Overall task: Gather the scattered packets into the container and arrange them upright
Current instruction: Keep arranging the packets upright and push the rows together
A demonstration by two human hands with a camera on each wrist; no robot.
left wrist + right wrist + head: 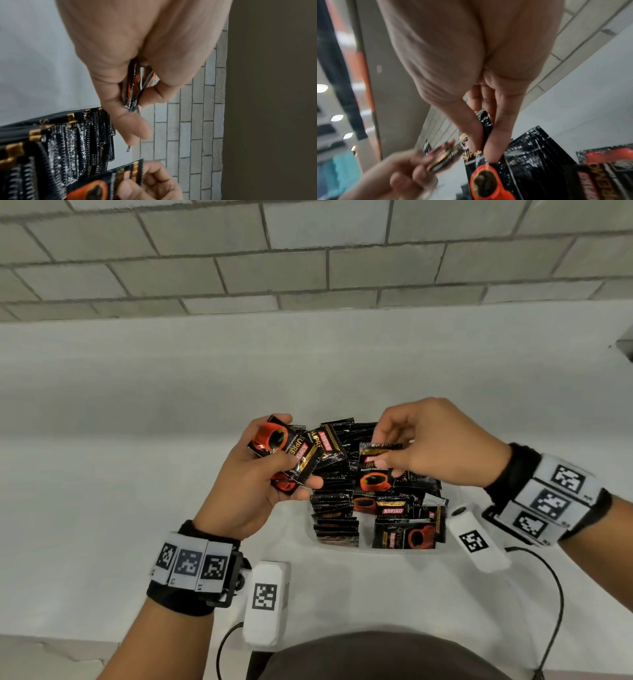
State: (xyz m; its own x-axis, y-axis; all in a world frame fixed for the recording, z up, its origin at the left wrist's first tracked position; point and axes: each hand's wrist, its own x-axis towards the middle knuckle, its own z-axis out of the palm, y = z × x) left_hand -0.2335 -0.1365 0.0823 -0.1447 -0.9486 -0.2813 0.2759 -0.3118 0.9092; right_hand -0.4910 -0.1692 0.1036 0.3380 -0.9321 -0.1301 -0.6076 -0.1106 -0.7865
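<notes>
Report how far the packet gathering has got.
Mostly done: the container is packed with rows of upright packets. In hand: the left hand grips a small bundle; the right hand pinches one packet above the container. Left: seating these; a few front packets lean.

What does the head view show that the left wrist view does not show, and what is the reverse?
Only the head view shows the whole clear container, the marker wristbands and the white table. Only the left wrist view shows the edges of the packet stack squeezed between the left hand's thumb and fingers. Both show the right hand pinching one Kopiko packet, the upright packets and the brick wall.
</notes>
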